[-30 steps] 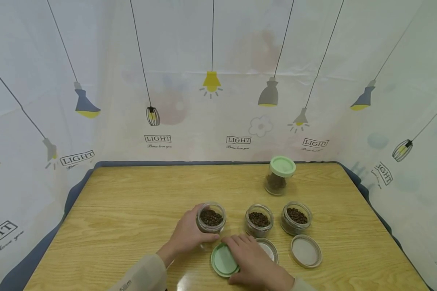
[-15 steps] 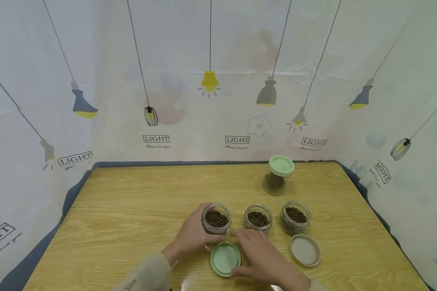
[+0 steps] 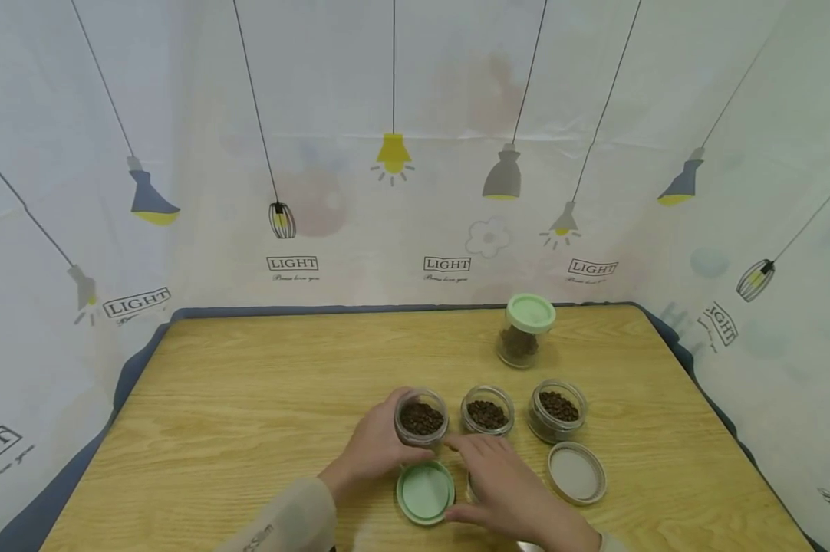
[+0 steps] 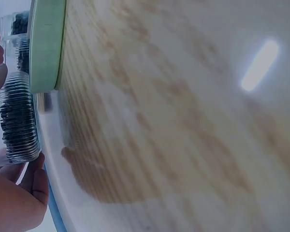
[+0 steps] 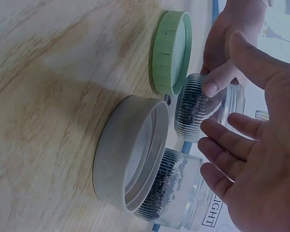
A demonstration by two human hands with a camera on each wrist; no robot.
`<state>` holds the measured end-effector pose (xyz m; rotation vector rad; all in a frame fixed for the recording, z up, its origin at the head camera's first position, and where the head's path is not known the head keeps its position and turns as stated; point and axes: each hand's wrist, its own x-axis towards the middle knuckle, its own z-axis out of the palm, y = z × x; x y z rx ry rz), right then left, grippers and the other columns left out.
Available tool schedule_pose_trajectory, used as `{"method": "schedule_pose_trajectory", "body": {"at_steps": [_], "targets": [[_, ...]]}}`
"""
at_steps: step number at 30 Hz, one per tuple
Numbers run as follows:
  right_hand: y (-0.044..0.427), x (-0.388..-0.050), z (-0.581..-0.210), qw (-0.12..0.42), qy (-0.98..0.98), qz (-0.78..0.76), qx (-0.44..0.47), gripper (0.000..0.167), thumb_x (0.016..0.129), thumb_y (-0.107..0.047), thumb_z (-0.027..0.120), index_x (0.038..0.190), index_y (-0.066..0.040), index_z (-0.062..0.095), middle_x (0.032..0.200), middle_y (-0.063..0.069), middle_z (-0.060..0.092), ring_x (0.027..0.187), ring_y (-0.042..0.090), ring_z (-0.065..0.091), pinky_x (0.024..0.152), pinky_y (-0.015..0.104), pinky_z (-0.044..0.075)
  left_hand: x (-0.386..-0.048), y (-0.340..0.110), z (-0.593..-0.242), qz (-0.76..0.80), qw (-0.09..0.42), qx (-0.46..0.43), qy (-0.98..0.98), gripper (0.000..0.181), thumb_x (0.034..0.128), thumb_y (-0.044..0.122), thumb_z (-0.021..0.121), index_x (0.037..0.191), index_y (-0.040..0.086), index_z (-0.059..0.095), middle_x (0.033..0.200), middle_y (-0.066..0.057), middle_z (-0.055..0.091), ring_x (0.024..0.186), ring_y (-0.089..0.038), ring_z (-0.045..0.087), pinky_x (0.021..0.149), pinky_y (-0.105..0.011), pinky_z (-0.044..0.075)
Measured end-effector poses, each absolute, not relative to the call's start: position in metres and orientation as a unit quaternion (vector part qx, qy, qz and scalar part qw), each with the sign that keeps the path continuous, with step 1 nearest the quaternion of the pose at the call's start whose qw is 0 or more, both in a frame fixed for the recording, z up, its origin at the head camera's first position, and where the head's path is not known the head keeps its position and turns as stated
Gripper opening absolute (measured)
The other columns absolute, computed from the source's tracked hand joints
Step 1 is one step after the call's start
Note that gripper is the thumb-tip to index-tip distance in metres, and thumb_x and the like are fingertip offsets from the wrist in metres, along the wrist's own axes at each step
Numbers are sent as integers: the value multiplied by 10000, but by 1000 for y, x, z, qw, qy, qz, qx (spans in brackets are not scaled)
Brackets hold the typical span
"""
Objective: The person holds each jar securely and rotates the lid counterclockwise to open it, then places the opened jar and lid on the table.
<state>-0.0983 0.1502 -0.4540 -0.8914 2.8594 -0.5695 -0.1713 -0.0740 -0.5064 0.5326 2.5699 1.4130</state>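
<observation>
My left hand (image 3: 373, 448) holds a glass jar (image 3: 420, 420) of dark coffee beans by its side. The jar stands upright and its top is uncovered. Just in front of it a green lid (image 3: 425, 493) lies on the table. My right hand (image 3: 501, 484) hovers to the right of that lid, fingers extended and loosely bent, holding nothing. In the right wrist view its fingertips are near the held jar's ribbed side (image 5: 191, 104). A grey-white lid (image 5: 130, 150) shows there too; in the head view my right hand mostly hides it.
Two more uncovered jars of beans, a middle jar (image 3: 487, 414) and a right jar (image 3: 558, 412), stand to the right. Before the latter lies another pale lid (image 3: 577, 473). Farther back is a jar with a green lid on (image 3: 525, 330). A printed cloth (image 3: 346, 253) surrounds the wooden table.
My left hand has shifted the held jar to the right, closer to the middle jar. My right hand has come off the green lid and moved a little to the right.
</observation>
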Motion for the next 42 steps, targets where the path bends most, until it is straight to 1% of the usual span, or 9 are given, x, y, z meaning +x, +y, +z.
{"method": "schedule_pose_trajectory", "body": {"at_steps": [9, 18, 22, 27, 31, 37, 42], "targets": [[152, -97, -452, 39, 940, -178, -290, 857, 741, -556, 761, 1400, -121, 428, 1353, 22, 562, 1274, 236, 509, 1063, 495, 397, -172, -69, -511, 457, 73, 194, 865, 912, 608, 357, 908, 1377, 157, 460, 1266, -5, 628, 1169, -199, 599, 1038, -467, 454], [153, -96, -449, 40, 939, -178, -292, 850, 745, -541, 767, 1403, -118, 432, 1332, 26, 573, 1259, 237, 517, 1059, 499, 402, -172, -69, -514, 458, 83, 200, 862, 945, 599, 358, 918, 1391, 158, 444, 1287, 3, 620, 1197, -197, 587, 1055, -468, 439], [153, -96, -448, 51, 938, -186, -289, 839, 753, -533, 766, 1408, -129, 431, 1348, 17, 563, 1269, 236, 510, 1067, 503, 397, -172, -69, -512, 466, 91, 203, 856, 958, 610, 340, 917, 1405, 138, 423, 1306, -21, 607, 1217, -212, 574, 1069, -474, 428], [153, -98, -449, 54, 938, -186, -288, 836, 756, -532, 764, 1407, -125, 434, 1363, 17, 558, 1276, 240, 510, 1074, 506, 395, -171, -69, -509, 469, 97, 214, 851, 1087, 620, 321, 919, 1480, 59, 309, 1372, -101, 566, 1255, -281, 545, 1089, -525, 390], [155, -98, -449, 58, 939, -186, -285, 832, 761, -536, 759, 1409, -127, 434, 1371, 13, 555, 1276, 239, 510, 1081, 509, 391, -171, -70, -506, 466, 99, 216, 852, 1178, 614, 332, 923, 1522, 58, 224, 1407, -109, 542, 1277, -301, 526, 1104, -549, 361], [158, -98, -447, 62, 937, -197, -283, 816, 769, -535, 751, 1407, -133, 439, 1372, -1, 552, 1276, 230, 504, 1075, 513, 394, -169, -76, -501, 476, 117, 216, 844, 1174, 640, 362, 906, 1541, 98, 201, 1459, -97, 491, 1323, -283, 485, 1133, -553, 323], [160, -97, -445, 58, 934, -208, -285, 792, 773, -510, 759, 1399, -135, 451, 1350, -15, 562, 1264, 219, 508, 1064, 511, 399, -168, -82, -499, 467, 122, 210, 850, 1151, 660, 407, 885, 1545, 114, 209, 1530, -140, 394, 1380, -335, 415, 1126, -596, 312]]}}
